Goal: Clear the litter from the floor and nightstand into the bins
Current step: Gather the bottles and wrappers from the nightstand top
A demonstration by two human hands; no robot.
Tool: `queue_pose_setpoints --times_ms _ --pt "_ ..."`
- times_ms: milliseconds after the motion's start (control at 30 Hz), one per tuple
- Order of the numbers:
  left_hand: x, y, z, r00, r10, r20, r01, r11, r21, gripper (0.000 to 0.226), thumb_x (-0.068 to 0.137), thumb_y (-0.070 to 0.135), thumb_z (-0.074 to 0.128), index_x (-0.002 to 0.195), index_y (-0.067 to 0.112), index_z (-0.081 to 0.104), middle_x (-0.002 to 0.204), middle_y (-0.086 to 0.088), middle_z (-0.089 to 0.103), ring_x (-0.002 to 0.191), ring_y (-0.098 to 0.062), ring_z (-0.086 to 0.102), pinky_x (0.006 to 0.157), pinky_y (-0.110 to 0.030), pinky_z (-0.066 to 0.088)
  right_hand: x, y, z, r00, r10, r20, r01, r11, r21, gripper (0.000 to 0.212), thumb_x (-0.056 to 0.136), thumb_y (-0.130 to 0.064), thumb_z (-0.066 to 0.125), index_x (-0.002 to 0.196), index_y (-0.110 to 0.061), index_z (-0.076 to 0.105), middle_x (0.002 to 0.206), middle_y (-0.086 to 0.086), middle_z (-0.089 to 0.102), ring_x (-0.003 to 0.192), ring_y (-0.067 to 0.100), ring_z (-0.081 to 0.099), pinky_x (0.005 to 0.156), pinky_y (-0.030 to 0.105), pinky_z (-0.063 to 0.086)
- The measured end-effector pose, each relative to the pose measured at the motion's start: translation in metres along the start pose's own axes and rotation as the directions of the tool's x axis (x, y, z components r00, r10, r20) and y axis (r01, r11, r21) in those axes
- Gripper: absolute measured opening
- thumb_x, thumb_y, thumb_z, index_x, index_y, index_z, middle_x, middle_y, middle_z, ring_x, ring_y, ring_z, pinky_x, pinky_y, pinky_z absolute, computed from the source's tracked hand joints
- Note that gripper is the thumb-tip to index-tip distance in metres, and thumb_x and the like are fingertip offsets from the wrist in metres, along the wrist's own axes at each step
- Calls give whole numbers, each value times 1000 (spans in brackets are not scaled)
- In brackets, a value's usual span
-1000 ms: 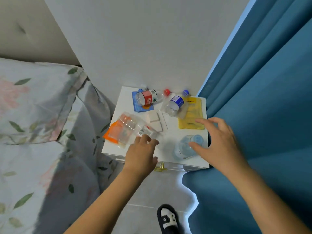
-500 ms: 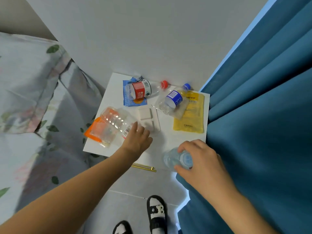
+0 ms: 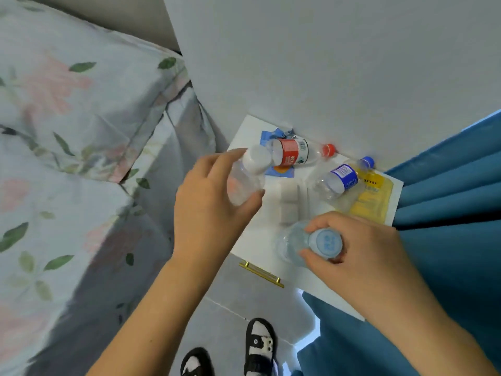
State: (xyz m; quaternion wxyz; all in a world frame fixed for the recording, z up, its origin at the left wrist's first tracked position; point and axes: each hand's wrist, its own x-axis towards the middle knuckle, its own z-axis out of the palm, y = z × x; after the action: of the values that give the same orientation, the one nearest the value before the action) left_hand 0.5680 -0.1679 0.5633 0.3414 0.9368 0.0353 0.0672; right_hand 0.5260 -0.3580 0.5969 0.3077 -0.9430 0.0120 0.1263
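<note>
While both hands grip clear bottles above counter (image 3: 252,240): left hand (image 3: 214,210) holds white-cap bottle (image 3: 248,177), right hand (image 3: 360,256) blue-cap bottle (image 3: 306,244). Pickup step; next, carry to bins, unseen.

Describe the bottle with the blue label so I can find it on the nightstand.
On the white nightstand, look near the blue curtain. The clear plastic bottle with a blue label lies on its side over a yellow pouch; its cap is blue, its neighbour's red.

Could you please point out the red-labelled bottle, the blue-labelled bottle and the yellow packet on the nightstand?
red-labelled bottle (image 3: 291,156), head view, on its red label.
blue-labelled bottle (image 3: 342,178), head view, on its blue label.
yellow packet (image 3: 372,198), head view, on its flat middle.
</note>
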Motion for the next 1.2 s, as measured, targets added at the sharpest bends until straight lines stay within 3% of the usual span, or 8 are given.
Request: queue_pose_setpoints --times_ms 67,167,367,500,700,833,967,1200 --pt "-9 -22 -27 984 -151 -96 140 983 -117 56 71 42 76 122 28 57 114 5 60 101 -11 55 80 -21 43 3 -21 7 997 -73 20 73 997 -10 23 62 -28 80 77 -33 64 68 -17 61 82 -3 54 64 1 42" --pt "-31 -65 -66 933 -293 -211 247 944 -220 55 69 44 75 119 29 56 112 10 62 104 -13 59 86 -36 52 2 -56 27 980 -183 73 185 983 -21 25 62 -26 82 79 -31 65 70 -12 65 81 2 56 67 6 45" --pt "-121 -152 -144 826 -511 -237 435 846 -307 53 70 36 81 115 39 51 111 12 62 104 -14 60 86 -40 54 -28 -145 97 878 -334 343 365 931 -28 18 69 -25 77 82 -31 66 77 -10 66 82 3 57 72 19 47" --pt "-214 -207 -197 725 -619 -302 535 783 -317 55 71 33 81 115 41 48 111 11 60 102 -13 59 84 -29 52 -71 -213 170 726 -433 535 545 836 -64 17 74 -30 73 88 -32 64 85 -15 66 80 2 59 71 18 48" --pt "-385 -258 -273 498 -781 -377 642 624 -446 45 70 36 81 106 36 54 103 14 62 97 -9 60 79 -26 52 -178 -311 281 401 -536 743 838 542 -61 32 82 -46 63 110 -31 60 91 -13 65 83 4 60 76 19 47" --pt "-508 -272 -304 278 -862 -424 692 486 -534 42 66 33 83 97 39 55 96 19 61 92 -2 60 77 -30 54 -257 -354 346 161 -558 814 938 344 50 42 86 -52 57 122 -32 55 104 -14 65 92 3 60 77 15 45" --pt "-614 -274 -302 -18 -907 -421 680 298 -670 47 63 30 86 97 42 55 97 19 63 92 -1 60 79 -28 54 -327 -374 402 -48 -527 849 957 220 190 39 87 -52 55 121 -32 53 98 -16 60 81 2 53 71 15 43" --pt "-728 -252 -270 -507 -797 -329 476 59 -877 44 65 30 86 93 38 53 93 13 64 89 -16 62 73 -30 50 -410 -377 466 -304 -438 846 936 27 351 30 88 -46 58 113 -29 56 73 -23 44 62 -7 43 57 11 35"
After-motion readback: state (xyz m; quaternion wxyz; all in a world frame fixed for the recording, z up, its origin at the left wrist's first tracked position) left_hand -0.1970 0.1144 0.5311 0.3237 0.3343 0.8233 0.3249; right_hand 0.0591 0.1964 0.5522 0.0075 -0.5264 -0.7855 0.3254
